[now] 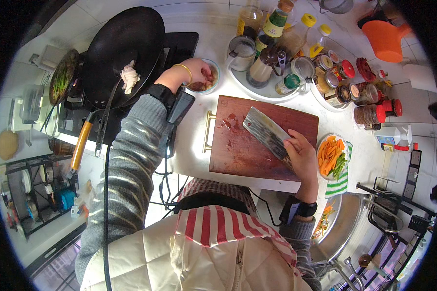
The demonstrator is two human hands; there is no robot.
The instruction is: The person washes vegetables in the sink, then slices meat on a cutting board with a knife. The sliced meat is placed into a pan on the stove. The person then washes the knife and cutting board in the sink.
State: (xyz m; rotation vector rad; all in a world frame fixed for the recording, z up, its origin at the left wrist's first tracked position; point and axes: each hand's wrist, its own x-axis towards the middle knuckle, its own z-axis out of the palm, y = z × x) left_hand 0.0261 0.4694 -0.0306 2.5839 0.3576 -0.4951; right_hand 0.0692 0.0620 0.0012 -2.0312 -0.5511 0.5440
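My left hand (193, 71) reaches over the small bowl (217, 74), its fingers down among the dark red raw meat (204, 84). Whether they grip any of the meat is hidden. My right hand (299, 152) is closed around the handle end of a cleaver (265, 131). Its broad steel blade is wet and smeared, and slants over the wooden cutting board (236, 152) towards the far left. Reddish wet spots and small scraps mark the board's left half.
A black wok (127, 40) on the stove at left holds pale white fat (130, 78) and a ladle (105, 120). Right of the board stands a bowl of sliced carrots (329, 154) and green pepper (338, 167). Bottles and jars crowd a white tray (253, 91) behind; a steel sink (340, 232) lies right.
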